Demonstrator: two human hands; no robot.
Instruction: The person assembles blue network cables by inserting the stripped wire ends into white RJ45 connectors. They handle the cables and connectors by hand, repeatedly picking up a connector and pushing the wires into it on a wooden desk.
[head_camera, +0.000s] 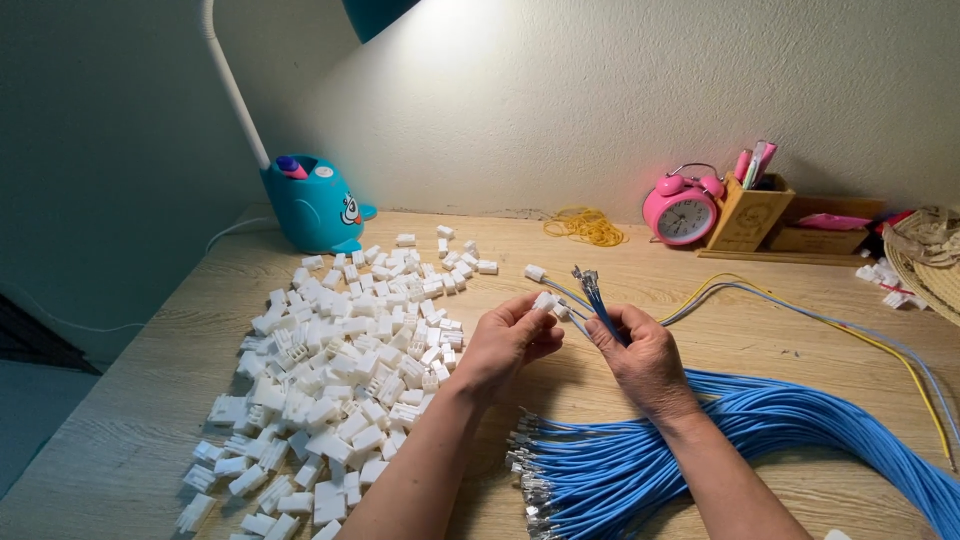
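Observation:
My left hand (505, 345) pinches a small white plastic connector (545, 300) between thumb and fingers. My right hand (640, 350) grips a few blue wires (597, 298) with metal terminals at their upper ends, held close to the connector. Another white connector (535, 272) with wires attached lies just beyond the hands. A big pile of white connectors (340, 370) covers the wooden table (130, 430) to the left. A thick bundle of blue wires (800, 430) with metal tips lies under my right forearm, running off to the right.
A teal desk lamp base (315, 205) stands at the back left. Yellow rubber bands (585, 226), a pink alarm clock (680, 210) and a wooden pen holder (748, 212) line the back wall. A woven basket (930, 260) sits far right. Yellow and grey wires (850, 335) cross the table.

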